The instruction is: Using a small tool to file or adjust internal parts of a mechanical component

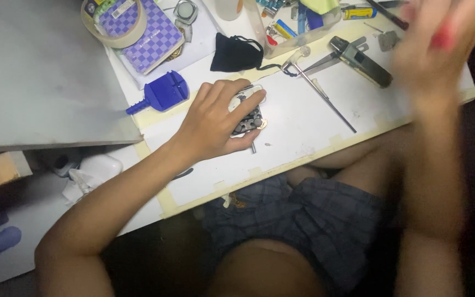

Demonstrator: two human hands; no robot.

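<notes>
my left hand (pixel 215 124) pins the watch (pixel 248 113) flat on the desk (pixel 303 126) to steady it; right hand (pixel 441 38) blurred, grip state unclear.

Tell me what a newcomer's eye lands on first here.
First the left hand, pressed over a small white holder with dark parts at the middle of the white board. Next the blurred right hand, raised at top right with something red in it. Then the blue plastic tool and the black pouch behind.

Bare arms, no sleeves, dark blue plaid shorts (pixel 303 220)
</notes>
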